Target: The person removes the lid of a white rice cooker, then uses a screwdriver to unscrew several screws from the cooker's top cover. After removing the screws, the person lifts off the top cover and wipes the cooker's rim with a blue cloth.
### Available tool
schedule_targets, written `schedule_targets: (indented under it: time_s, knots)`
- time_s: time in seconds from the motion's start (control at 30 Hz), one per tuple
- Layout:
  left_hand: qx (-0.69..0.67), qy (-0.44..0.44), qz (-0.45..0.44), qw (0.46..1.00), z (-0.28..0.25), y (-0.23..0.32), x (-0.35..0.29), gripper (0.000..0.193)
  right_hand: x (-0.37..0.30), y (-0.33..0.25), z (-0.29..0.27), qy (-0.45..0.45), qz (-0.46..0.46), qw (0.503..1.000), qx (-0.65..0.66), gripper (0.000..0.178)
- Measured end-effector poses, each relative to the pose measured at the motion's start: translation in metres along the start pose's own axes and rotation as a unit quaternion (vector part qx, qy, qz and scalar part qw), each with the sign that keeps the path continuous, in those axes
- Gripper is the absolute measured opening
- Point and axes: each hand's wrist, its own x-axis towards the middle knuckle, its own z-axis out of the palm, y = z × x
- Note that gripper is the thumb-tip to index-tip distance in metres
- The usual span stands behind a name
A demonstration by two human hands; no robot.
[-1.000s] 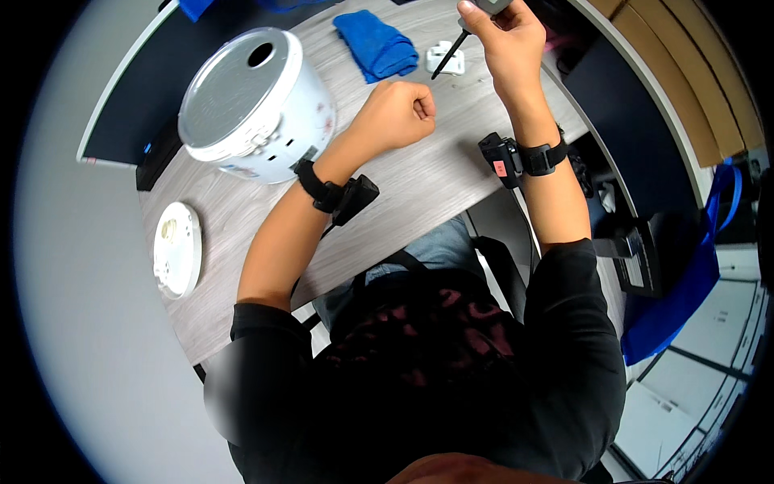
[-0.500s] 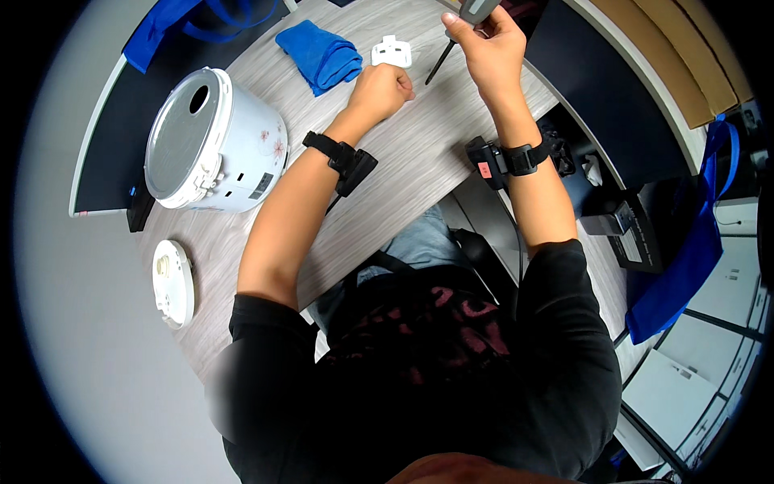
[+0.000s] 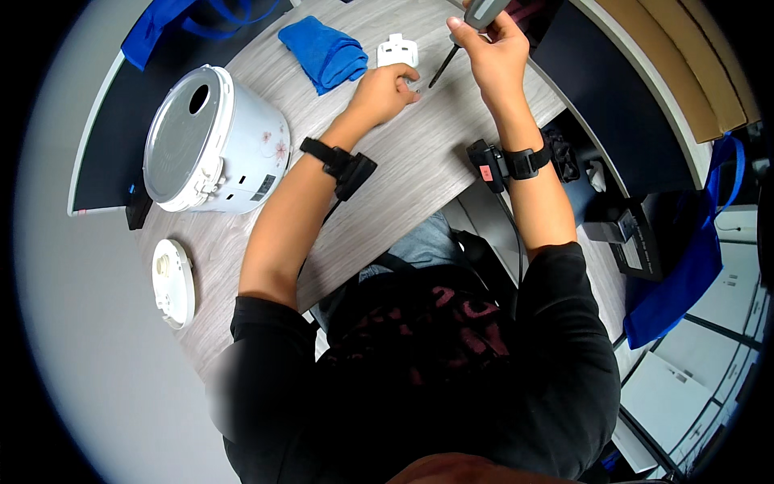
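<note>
My right hand [image 3: 501, 60] grips a screwdriver [image 3: 486, 11] by its thick grey handle, which the upper edge of the picture cuts off. Its dark shaft slants down to the left, and the tip hangs just right of my left fingers. My left hand [image 3: 382, 94] is closed low over the table, thumb and forefinger drawn together. A tiny dark speck shows at these fingertips, too small to name. Right behind that hand lies a white plastic part [image 3: 397, 53] with small dark openings. A folded blue cloth [image 3: 325, 56] is to its left.
On the left, a white, flower-printed appliance body [image 3: 256, 145] sits with its grey round face and dark hole turned leftward. Nearer me is a round white cover [image 3: 175, 284]. Dark partitions border the wood-grain table [image 3: 387, 177]. At right hang a blue bag [image 3: 677, 282] and cardboard [image 3: 669, 56].
My left thumb and forefinger have shifted, and a small gap with a dark speck now shows between them. The screwdriver and right hand have moved slightly right.
</note>
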Motion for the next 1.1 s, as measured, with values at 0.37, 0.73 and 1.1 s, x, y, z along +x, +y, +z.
schedule_targets:
  time_s: [0.37, 0.73, 1.1]
  knots:
    - [-0.085, 0.027, 0.155, 0.984, -0.105, 0.027, -0.164, 0.022, -0.029, -0.07, 0.096, -0.252, 0.052, 0.965, 0.052, 0.035]
    - [-0.058, 0.335, 0.108, 0.934, -0.205, -0.022, -0.297, 0.006, -0.11, -0.133, 0.209, -0.404, -0.163, 0.898, 0.064, 0.033]
    - [0.02, 0.392, 0.104, 0.914, -0.238, -0.079, -0.265, 0.049, -0.087, -0.11, 0.196, -0.427, -0.122, 0.896, 0.019, 0.032]
